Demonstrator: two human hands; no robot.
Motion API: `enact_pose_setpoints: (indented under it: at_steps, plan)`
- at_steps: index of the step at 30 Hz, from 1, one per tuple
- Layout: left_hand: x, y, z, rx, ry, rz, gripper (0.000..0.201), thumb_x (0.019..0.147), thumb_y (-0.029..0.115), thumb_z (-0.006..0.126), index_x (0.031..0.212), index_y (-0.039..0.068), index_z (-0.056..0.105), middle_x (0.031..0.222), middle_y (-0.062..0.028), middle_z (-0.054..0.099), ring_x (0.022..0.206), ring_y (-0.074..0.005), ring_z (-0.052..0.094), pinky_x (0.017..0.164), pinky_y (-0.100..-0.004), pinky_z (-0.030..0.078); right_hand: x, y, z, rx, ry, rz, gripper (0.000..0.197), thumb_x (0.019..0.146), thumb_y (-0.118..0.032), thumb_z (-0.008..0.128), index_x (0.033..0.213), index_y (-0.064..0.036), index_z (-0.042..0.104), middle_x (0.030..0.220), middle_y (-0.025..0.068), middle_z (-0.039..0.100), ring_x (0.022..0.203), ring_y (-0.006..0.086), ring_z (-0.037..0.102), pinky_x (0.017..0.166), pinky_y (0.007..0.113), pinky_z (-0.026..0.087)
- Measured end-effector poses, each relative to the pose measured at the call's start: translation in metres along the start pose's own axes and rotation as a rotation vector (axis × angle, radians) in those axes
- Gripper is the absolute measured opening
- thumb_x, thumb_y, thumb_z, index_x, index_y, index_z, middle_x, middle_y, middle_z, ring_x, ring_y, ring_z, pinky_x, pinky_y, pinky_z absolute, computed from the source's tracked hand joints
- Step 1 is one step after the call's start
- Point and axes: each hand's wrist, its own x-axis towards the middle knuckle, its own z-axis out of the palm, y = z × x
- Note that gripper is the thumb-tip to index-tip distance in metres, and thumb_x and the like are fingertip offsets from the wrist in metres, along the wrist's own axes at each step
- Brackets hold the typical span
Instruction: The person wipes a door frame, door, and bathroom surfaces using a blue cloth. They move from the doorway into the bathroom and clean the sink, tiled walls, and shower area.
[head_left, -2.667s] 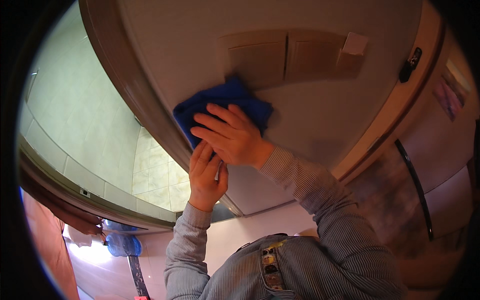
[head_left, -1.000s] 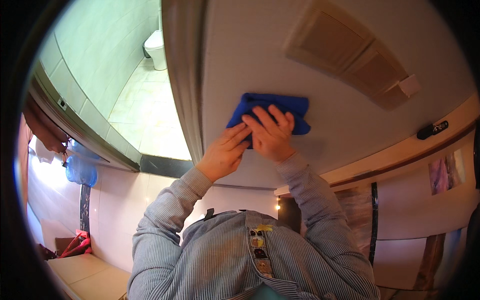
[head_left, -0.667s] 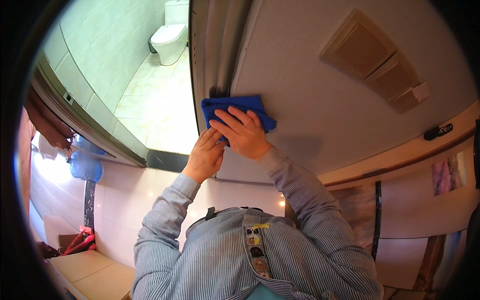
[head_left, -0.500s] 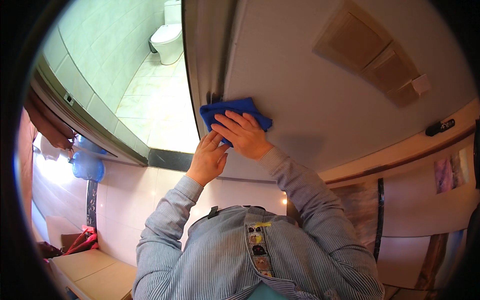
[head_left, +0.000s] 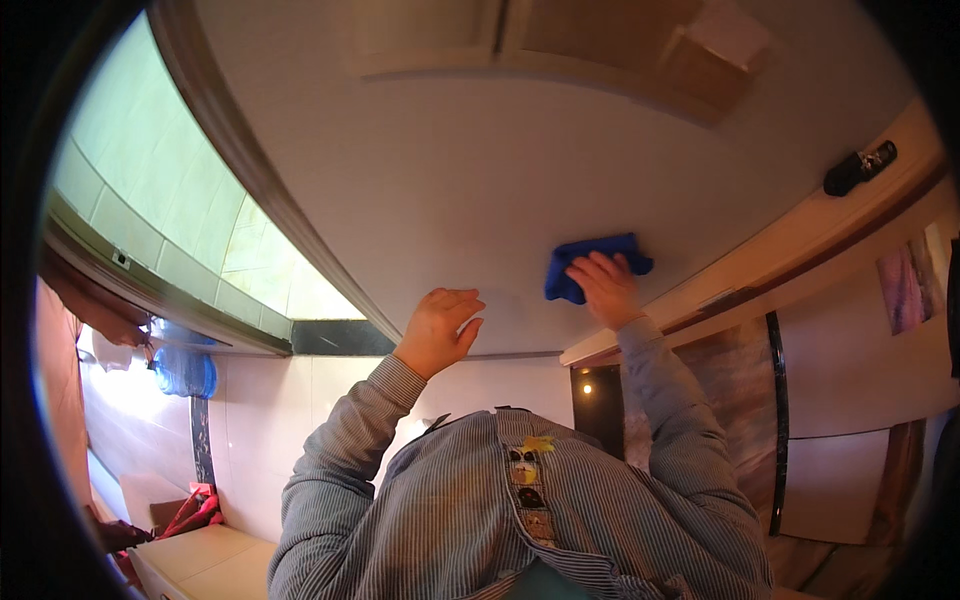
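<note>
A folded blue cloth point(head_left: 585, 262) lies against a broad pale grey upright panel point(head_left: 430, 190), close to its right-hand side. My right hand point(head_left: 607, 285) rests on the cloth with the fingers laid over it, pressing it to the panel. To the left, my left hand point(head_left: 437, 330) is apart from the cloth, near the panel's lower part. Its fingers are slightly bent, the thumb stands away from them, and nothing is in it. Whether the left fingertips touch the panel, I cannot tell.
Left of the panel is a doorway to a tiled room point(head_left: 190, 190), with a dark threshold point(head_left: 342, 338). A wooden trim point(head_left: 740, 270) with a black fixture point(head_left: 860, 168) borders the right side. Tan rectangles point(head_left: 600, 45) are above. A blue water bottle point(head_left: 185, 374) stands far left.
My right hand has slid the cloth rightward across the panel. The left hand has come off the cloth. My view has turned, so the toilet beyond the doorway is out of sight.
</note>
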Motion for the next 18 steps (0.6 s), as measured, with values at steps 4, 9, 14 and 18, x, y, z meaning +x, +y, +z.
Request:
enact_pose_setpoints:
  at_steps: [4,9,14,18]
  plan:
    - [0.017,0.016,0.023,-0.008,-0.037,0.011,0.019,0.074,0.009,0.065,0.093,0.003,0.063,0.101,-0.0134,0.064,0.090,-0.0286,0.061,0.084,-0.0402,0.046,-0.031,0.055,-0.043,-0.127,-0.019,0.188,0.033,0.075,-0.011,0.064,0.108,-0.0139,0.060,0.112,0.0044,0.056,0.113,0.0294,0.047,0.094,0.048,0.036]
    - [0.035,0.032,0.040,-0.027,-0.022,0.043,0.019,0.074,0.009,0.065,0.093,0.003,0.064,0.100,-0.0141,0.065,0.086,-0.0298,0.061,0.079,-0.0391,0.048,-0.003,0.112,-0.102,-0.148,0.374,0.220,0.040,0.078,-0.011,0.061,0.116,-0.0033,0.052,0.122,0.0179,0.049,0.119,0.0421,0.039,0.098,0.054,0.030]
    - [0.050,0.042,0.038,-0.058,0.013,0.059,0.020,0.075,0.009,0.065,0.093,0.002,0.064,0.099,-0.0148,0.065,0.082,-0.0309,0.062,0.074,-0.0377,0.050,0.074,0.136,-0.155,-0.178,0.632,0.136,0.046,0.081,-0.013,0.055,0.125,-0.0016,0.047,0.132,0.0203,0.043,0.126,0.0436,0.033,0.100,0.055,0.026]
    - [0.053,0.044,0.025,-0.074,0.001,0.035,0.019,0.076,0.010,0.065,0.093,0.002,0.064,0.097,-0.0149,0.065,0.083,-0.0308,0.062,0.074,-0.0374,0.050,0.144,0.151,-0.198,-0.260,0.754,0.011,0.048,0.082,-0.016,0.052,0.128,-0.0026,0.045,0.135,0.0189,0.041,0.127,0.0426,0.032,0.102,0.054,0.024]
